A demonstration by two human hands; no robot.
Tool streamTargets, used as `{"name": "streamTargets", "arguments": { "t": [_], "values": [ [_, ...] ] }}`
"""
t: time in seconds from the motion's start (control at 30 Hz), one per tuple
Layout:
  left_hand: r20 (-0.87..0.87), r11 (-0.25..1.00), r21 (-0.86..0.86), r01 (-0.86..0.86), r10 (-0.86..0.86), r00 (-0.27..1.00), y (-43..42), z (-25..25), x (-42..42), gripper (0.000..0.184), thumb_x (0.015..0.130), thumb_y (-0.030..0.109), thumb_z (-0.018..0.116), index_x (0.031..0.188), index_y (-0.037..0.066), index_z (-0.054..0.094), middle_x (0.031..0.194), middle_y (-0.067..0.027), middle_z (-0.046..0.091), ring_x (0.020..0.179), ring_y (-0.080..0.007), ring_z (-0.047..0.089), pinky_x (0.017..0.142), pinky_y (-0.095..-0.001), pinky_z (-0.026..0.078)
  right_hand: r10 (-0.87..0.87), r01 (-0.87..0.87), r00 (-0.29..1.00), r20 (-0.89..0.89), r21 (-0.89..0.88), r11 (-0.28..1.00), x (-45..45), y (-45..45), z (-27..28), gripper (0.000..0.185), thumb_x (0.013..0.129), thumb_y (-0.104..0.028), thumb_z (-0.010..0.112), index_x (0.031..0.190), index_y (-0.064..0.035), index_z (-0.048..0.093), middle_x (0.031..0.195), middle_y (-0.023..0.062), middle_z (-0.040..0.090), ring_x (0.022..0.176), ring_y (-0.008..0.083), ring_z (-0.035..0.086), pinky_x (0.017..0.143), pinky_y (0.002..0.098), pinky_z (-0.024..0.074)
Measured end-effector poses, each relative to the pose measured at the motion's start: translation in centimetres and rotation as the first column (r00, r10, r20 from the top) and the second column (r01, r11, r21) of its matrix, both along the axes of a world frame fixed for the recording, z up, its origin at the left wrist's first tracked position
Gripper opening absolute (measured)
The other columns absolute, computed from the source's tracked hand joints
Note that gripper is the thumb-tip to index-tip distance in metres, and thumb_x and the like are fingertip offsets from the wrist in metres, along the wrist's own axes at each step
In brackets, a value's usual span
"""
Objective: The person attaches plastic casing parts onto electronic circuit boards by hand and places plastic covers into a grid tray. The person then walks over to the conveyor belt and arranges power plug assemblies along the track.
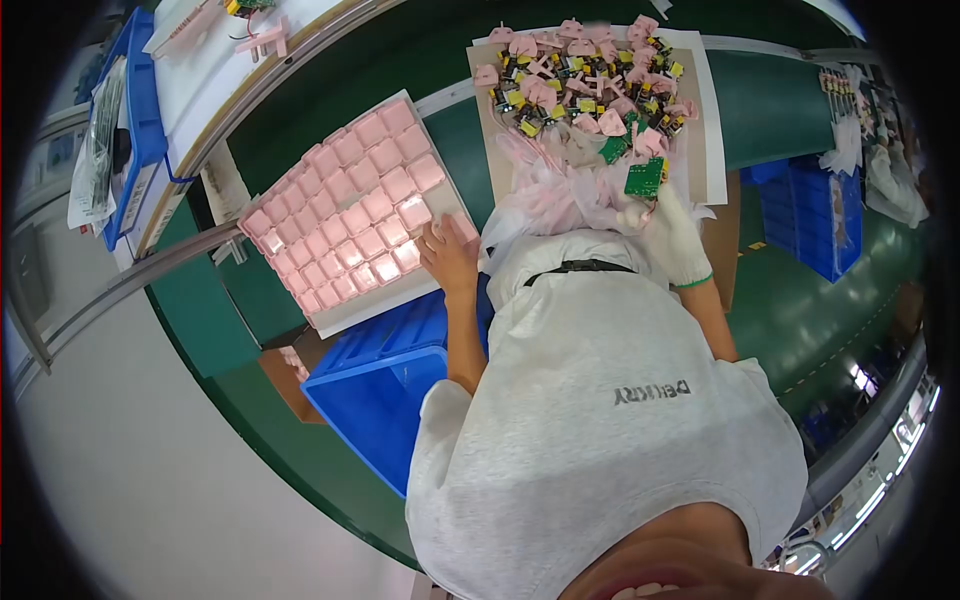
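Gloved right hand with a green circuit board at the near edge of a parts heap.
Its fingers appear to pinch the board: probably light, stiff, fragile, best held by its edges. Bare left hand, fingers spread, touches the pink cases.

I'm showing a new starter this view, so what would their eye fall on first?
Probably the pink pieces, lined up in rows on a pale board at left, with the bare left hand at its lower right corner. Next, the jumbled heap of pink, yellow and black parts at top centre, with a green circuit board near the gloved right hand.
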State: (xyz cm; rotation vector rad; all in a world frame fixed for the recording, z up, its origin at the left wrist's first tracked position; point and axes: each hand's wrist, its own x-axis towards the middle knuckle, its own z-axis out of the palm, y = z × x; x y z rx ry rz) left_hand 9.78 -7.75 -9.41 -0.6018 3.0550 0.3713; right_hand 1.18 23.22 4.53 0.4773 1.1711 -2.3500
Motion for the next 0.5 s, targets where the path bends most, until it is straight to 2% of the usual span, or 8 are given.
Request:
{"name": "streamTargets", "arguments": {
  "t": [0.17,0.3,0.33,0.37,0.4,0.43,0.47,0.5],
  "values": [
    [0.076,0.988,-0.096,0.124,-0.117,0.99,-0.8,-1.4,-0.7,0.066,0.064,0.022,0.08,0.121,0.008,0.05,0.133,-0.0169,0.043,0.129,-0.0379,0.032,0.101,-0.0556,0.029,0.006,-0.006,0.999,0.042,0.016,1.0,-0.2,-2.2,0.5,0.037,0.101,-0.037,0.042,0.119,-0.0066,0.05,0.092,0.0021,0.054,0.069,0.0086,0.045,0.072,0.0289,0.0408],
    [0.004,0.947,-0.236,0.219,-0.225,0.974,-0.6,-0.4,-2.5,0.065,0.066,0.019,0.08,0.122,0.006,0.049,0.13,-0.0165,0.044,0.126,-0.0329,0.037,0.096,-0.0494,0.038,0.28,-0.284,0.957,-0.073,-0.058,0.957,-1.3,-1.7,-1.0,0.043,0.093,-0.024,0.054,0.13,-0.0055,0.044,0.102,0.0042,0.054,0.076,0.011,0.05,0.075,0.029,0.0456],
    [0.006,0.945,-0.236,0.228,-0.233,0.972,-0.2,0.7,-3.1,0.065,0.066,0.019,0.08,0.122,0.006,0.049,0.13,-0.0165,0.044,0.126,-0.0329,0.037,0.096,-0.0494,0.038,0.272,-0.276,0.96,-0.071,-0.059,0.959,-1.3,-2.0,-0.6,0.043,0.093,-0.024,0.054,0.13,-0.0055,0.044,0.102,0.0042,0.054,0.076,0.011,0.05,0.075,0.029,0.0456],
    [0.005,0.979,0.166,0.12,-0.123,0.992,0.5,2.5,-4.1,0.064,0.067,0.017,0.079,0.122,0.005,0.048,0.129,-0.0161,0.045,0.124,-0.0309,0.04,0.093,-0.0465,0.041,0.328,-0.322,0.936,-0.128,0.065,0.944,-1.5,-2.7,0.5,0.043,0.093,-0.022,0.054,0.131,-0.005,0.043,0.101,0.0036,0.054,0.076,0.0101,0.05,0.075,0.0286,0.0453],
    [0.056,0.843,0.538,-0.01,-0.025,0.998,1.3,4.3,-5.0,0.064,0.068,0.015,0.078,0.123,0.004,0.047,0.128,-0.0157,0.045,0.122,-0.0288,0.042,0.091,-0.0436,0.043,0.385,-0.353,0.907,-0.172,0.191,0.916,-1.6,-3.5,1.6,0.044,0.092,-0.019,0.053,0.132,-0.0046,0.042,0.1,0.0029,0.054,0.077,0.0091,0.049,0.075,0.0283,0.045],
    [0.15,0.561,0.814,-0.148,0.044,0.988,2.2,5.9,-5.8,0.063,0.069,0.012,0.078,0.123,0.004,0.046,0.127,-0.0152,0.045,0.12,-0.0268,0.045,0.088,-0.0406,0.046,0.444,-0.371,0.872,-0.203,0.317,0.873,-1.4,-4.1,2.2,0.045,0.091,-0.017,0.053,0.133,-0.0042,0.041,0.099,0.0023,0.053,0.077,0.0082,0.049,0.076,0.0279,0.0447],
    [0.15,0.559,0.817,-0.138,0.025,0.988,3.2,7.3,-6.5,0.063,0.069,0.012,0.078,0.123,0.004,0.046,0.127,-0.0152,0.045,0.12,-0.0268,0.045,0.088,-0.0406,0.046,0.43,-0.355,0.88,-0.201,0.321,0.878,-1.2,-4.7,2.3,0.045,0.091,-0.017,0.053,0.133,-0.0042,0.041,0.099,0.0023,0.053,0.077,0.0082,0.049,0.076,0.0279,0.0447],
    [0.034,0.462,0.886,-0.019,-0.025,0.999,4.1,8.8,-6.8,0.066,0.07,0.009,0.076,0.128,0.004,0.043,0.125,-0.0137,0.046,0.116,-0.0246,0.048,0.086,-0.0372,0.048,0.417,-0.318,0.88,-0.226,0.37,0.873,-1.1,-5.5,2.5,0.049,0.09,-0.017,0.055,0.135,-0.0034,0.04,0.103,0.0046,0.054,0.084,0.0115,0.051,0.079,0.0284,0.0451]
  ]
}}
